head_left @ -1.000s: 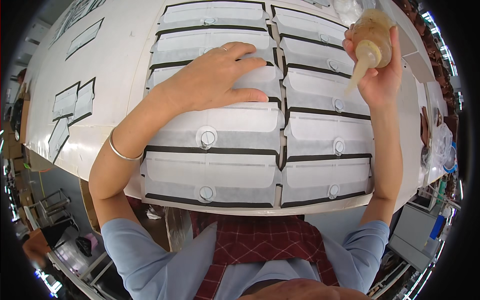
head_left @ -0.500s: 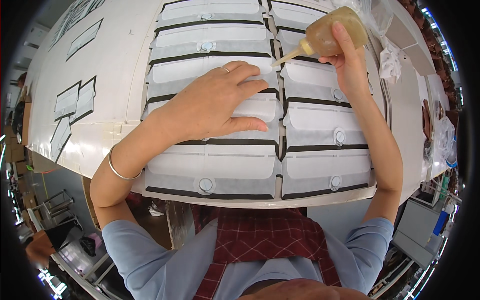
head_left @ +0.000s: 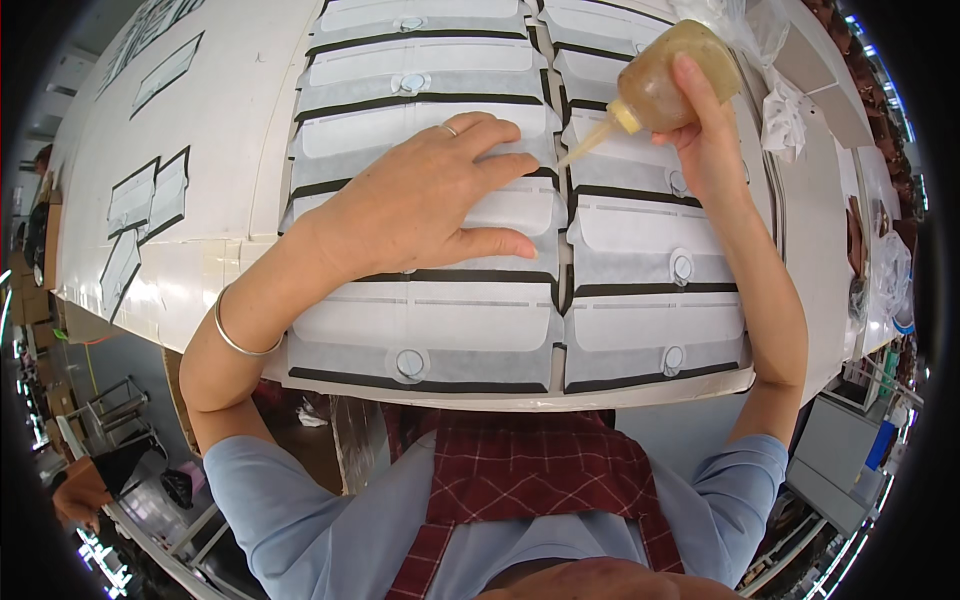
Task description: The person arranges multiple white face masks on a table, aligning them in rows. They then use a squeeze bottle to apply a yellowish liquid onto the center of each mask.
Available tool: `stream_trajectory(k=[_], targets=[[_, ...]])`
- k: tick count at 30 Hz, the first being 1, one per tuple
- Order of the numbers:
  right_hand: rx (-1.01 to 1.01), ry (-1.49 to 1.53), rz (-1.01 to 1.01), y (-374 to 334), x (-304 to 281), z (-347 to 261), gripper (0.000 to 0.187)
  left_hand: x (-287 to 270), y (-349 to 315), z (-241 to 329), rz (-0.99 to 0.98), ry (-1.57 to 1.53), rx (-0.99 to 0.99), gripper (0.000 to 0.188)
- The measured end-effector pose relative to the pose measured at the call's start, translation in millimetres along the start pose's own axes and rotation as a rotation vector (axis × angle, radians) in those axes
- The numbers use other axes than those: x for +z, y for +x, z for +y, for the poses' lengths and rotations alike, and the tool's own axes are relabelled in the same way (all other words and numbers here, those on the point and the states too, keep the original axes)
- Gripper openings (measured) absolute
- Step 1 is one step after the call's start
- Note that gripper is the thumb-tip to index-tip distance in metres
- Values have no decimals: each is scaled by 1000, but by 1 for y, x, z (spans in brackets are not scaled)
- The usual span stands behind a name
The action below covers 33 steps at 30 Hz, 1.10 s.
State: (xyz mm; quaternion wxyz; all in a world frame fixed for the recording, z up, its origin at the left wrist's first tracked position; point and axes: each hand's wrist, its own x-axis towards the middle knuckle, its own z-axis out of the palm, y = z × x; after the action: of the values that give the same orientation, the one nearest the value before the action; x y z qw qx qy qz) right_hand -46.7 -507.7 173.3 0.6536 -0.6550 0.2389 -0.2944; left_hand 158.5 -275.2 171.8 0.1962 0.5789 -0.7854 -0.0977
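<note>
My right hand point(head_left: 708, 130) grips a squeeze bottle point(head_left: 655, 75) of cloudy yellowish-brown liquid. Its long thin nozzle points down and left, the tip close to the gap between two columns of flat white-and-grey pieces. Palm down, my left hand point(head_left: 435, 200) rests on the left column with its fingers apart, holding nothing. It partly hides the pieces beneath it. Each piece, such as the front left piece point(head_left: 480, 330), has black strips along its edges. Round discs show on many of them, for instance the pale disc point(head_left: 410, 364).
The pieces lie on a large pale board point(head_left: 230, 150). Several smaller black-edged pieces point(head_left: 133, 200) lie at the left. Crumpled white paper point(head_left: 783, 125) and clear plastic point(head_left: 755, 30) sit at the far right, beside a white box point(head_left: 820, 85).
The bottle has moved slightly right and toward me. Its nozzle tip has come down along the gap between the columns. My left hand has shifted only a little.
</note>
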Motion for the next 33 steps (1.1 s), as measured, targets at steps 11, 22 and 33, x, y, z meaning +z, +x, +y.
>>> stream_trajectory(k=[11, 22, 33], targets=[[131, 687, -160, -46, -29, -40, 60, 4, -13, 8, 41, 4, 27, 71], [-67, 12, 83, -66, 14, -7, 45, 3, -39, 60, -71, -88, 6, 77], [-6, -7, 45, -84, 16, -10, 48, 3, -40, 62, -67, -75, 10, 77]])
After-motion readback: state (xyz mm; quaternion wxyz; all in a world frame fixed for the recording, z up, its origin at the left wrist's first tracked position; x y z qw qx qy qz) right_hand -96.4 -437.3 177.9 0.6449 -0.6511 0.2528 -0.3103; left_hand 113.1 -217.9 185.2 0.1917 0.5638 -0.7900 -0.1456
